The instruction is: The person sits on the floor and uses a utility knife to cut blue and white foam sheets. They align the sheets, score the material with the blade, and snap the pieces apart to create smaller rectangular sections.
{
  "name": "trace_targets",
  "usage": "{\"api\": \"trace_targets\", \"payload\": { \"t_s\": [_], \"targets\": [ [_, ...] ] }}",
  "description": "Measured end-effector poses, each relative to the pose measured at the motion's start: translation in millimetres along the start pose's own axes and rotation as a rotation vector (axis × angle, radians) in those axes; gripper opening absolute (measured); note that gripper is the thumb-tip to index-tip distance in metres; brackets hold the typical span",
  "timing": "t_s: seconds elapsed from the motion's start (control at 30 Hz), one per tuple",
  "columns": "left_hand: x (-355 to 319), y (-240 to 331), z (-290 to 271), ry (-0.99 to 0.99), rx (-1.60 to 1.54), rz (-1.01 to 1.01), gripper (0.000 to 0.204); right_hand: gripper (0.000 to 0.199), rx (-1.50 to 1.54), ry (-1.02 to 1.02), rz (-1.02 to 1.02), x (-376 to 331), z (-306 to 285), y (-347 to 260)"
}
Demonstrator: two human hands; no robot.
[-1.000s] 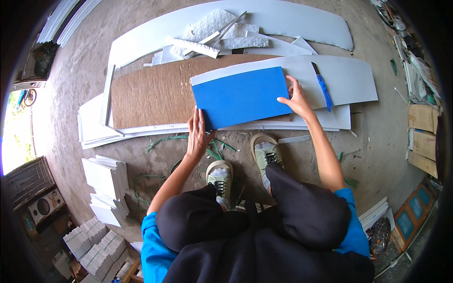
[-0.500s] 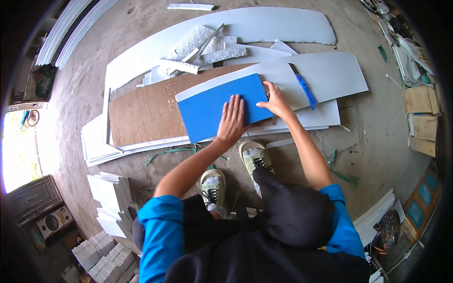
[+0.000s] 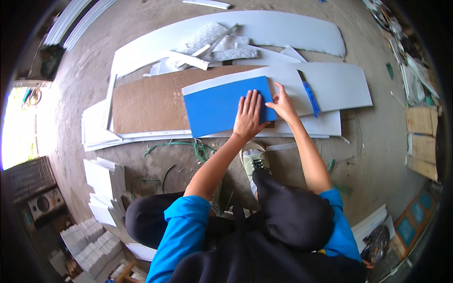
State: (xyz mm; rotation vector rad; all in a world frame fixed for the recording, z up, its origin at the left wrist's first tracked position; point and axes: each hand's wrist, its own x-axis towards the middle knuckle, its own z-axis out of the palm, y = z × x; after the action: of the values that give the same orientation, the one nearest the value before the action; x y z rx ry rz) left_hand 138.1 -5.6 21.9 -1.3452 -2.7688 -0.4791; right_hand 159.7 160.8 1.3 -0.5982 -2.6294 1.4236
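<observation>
My left hand (image 3: 247, 114) lies flat on a blue rectangular board (image 3: 212, 111), fingers together and stretched toward its far edge. At the board's right edge is my right hand (image 3: 283, 104), its thumb touching the edge and its fingers curved apart from the thumb. Beneath the blue board, a white sheet (image 3: 288, 79) shows along its far side and to the right. Further right, a blue utility knife (image 3: 310, 97) with a dark blade rests on the white sheeting. A brown board (image 3: 146, 104) extends to the left underneath.
Beyond the boards lie bubble-wrap scraps (image 3: 202, 38) and a long white panel (image 3: 288, 33). Green strapping (image 3: 200, 150) is strewn near my feet. White board stacks (image 3: 104, 179) stand at the left, cardboard boxes (image 3: 421, 120) at the right.
My left hand has slid rightward across the blue board, closer to my right hand. My left knee has come out to the left, and the left shoe is now mostly hidden.
</observation>
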Motion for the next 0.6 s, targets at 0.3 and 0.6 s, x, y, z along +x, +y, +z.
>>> {"api": "trace_targets", "payload": {
  "t_s": [0.3,0.6],
  "targets": [
    [-82.0,-85.8,-25.4,0.489,0.028,-0.817,0.081,0.076,-0.057,-0.027,0.066,3.9,-1.1,0.3],
    [-79.7,-101.4,-31.7,0.553,-0.37,-1.014,0.068,0.074,-0.161,0.011,0.136,7.8,0.0,1.8]
  ]
}}
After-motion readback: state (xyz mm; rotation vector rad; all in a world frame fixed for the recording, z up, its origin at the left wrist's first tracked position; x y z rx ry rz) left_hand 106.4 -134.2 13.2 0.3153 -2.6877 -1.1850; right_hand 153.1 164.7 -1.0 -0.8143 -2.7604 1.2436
